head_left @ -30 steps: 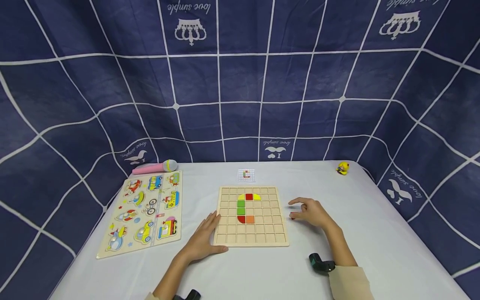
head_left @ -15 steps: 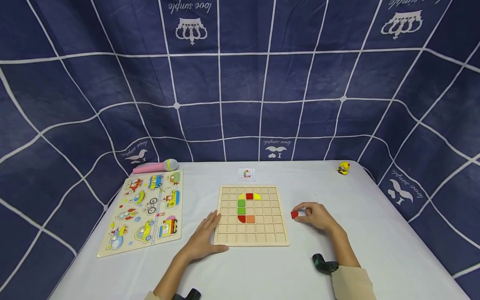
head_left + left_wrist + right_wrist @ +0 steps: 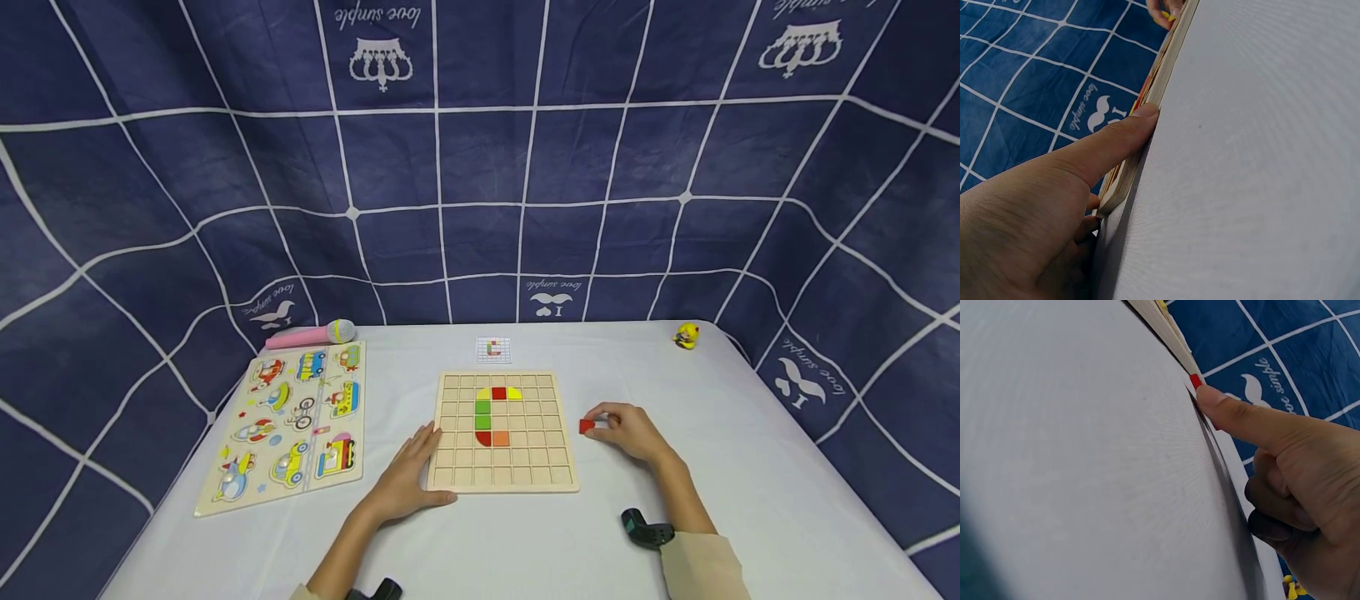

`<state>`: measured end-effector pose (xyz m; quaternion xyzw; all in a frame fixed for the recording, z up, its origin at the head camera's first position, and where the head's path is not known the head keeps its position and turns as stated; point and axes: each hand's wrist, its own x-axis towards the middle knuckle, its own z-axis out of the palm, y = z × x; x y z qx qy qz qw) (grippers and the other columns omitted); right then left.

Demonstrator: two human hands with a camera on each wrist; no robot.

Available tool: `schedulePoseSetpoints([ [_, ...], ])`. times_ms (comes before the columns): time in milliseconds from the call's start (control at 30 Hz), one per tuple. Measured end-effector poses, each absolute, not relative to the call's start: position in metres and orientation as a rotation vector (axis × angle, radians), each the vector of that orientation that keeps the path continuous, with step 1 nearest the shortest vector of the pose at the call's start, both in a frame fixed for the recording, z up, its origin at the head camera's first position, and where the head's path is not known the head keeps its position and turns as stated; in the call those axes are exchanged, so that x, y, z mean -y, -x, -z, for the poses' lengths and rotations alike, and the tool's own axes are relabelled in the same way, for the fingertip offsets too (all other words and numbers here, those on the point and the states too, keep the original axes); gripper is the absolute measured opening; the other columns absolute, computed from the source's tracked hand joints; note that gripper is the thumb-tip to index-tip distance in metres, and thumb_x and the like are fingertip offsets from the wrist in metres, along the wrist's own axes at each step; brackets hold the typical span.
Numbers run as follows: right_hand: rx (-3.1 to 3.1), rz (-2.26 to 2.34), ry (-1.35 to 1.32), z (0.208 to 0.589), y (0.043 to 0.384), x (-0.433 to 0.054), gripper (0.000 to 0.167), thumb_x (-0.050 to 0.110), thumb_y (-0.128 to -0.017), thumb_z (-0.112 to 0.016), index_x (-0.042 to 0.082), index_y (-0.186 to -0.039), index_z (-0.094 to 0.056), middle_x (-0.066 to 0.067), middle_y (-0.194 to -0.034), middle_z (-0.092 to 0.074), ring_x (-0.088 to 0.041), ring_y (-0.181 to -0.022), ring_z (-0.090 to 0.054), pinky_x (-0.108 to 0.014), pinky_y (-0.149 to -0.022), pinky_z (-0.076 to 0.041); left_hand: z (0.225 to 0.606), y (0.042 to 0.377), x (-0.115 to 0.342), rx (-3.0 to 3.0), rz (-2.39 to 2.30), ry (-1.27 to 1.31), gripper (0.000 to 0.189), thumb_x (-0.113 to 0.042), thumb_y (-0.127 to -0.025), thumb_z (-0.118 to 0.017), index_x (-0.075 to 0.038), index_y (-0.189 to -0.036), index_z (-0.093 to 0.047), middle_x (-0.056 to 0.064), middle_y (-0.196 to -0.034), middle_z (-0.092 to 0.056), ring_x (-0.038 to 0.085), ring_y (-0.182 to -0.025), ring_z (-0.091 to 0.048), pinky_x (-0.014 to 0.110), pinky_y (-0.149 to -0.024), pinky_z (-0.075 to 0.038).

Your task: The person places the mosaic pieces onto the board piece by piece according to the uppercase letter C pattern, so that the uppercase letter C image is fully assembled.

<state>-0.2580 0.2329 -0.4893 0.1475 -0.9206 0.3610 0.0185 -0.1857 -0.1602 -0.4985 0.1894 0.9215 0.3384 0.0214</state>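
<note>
A square wooden grid board [image 3: 525,475] lies in the middle of the white table in the head view. Set in its cells, several yellow, red, green and orange pieces form a C-like pattern. My left hand [image 3: 405,479] rests at the board's near left corner, fingers stretched along the left side. Its thumb [image 3: 1138,122] touches the front edge in the left wrist view. Just right of the board, my right hand [image 3: 630,432] pinches a small red block [image 3: 587,426] between thumb and forefinger, apart from the board. In the right wrist view the thumb covers much of the red block [image 3: 1195,381].
A small pattern card [image 3: 493,350] lies behind the board. On the left is a picture puzzle board [image 3: 300,433], with a pink toy microphone [image 3: 311,334] behind it. A yellow toy figure [image 3: 686,336] stands at the back right. A blue checked curtain [image 3: 480,167] surrounds the table.
The right hand's fingers, spread apart near the red block a second ago, have closed on it. Since then the block has turned and shifted slightly left. The left hand stays in place.
</note>
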Motion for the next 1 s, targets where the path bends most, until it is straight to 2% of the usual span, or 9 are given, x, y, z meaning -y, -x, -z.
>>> schedulePoseSetpoints([
  [433,2.754,-1.175,-0.679,0.462,0.251,-0.176,0.022,0.031,-0.075,-0.075,0.024,-0.095,-0.070,0.009,-0.052,-0.030,-0.005,-0.047,-0.026,-0.020,-0.043,-0.023,0.498,0.186,0.160,-2.865,-1.041,-0.584,0.105,-0.046,-0.065,-0.080,-0.001,-0.144,-0.026,0.014,-0.151,-0.018,0.030,-0.139,-0.011,0.045,-0.112,-0.010],
  [667,2.752,-1.149,-0.795,0.471,0.250,-0.148,0.021,0.031,-0.076,-0.074,0.023,-0.096,-0.069,0.009,-0.053,-0.035,-0.003,-0.047,-0.030,-0.019,-0.043,-0.025,0.499,0.186,0.159,-2.859,-1.052,-0.580,0.106,-0.046,-0.064,-0.080,-0.001,-0.144,-0.027,0.013,-0.152,-0.018,0.030,-0.139,-0.011,0.044,-0.112,-0.010],
  [1000,2.826,-1.013,-0.778,0.484,0.248,-0.134,0.017,0.030,-0.079,-0.073,0.023,-0.094,-0.070,0.010,-0.051,-0.037,-0.003,-0.046,-0.031,-0.021,-0.048,-0.027,0.502,0.188,0.160,-2.874,-1.025,-0.584,0.107,-0.049,-0.064,-0.079,-0.003,-0.145,-0.026,0.012,-0.152,-0.017,0.028,-0.139,-0.010,0.042,-0.112,-0.010],
])
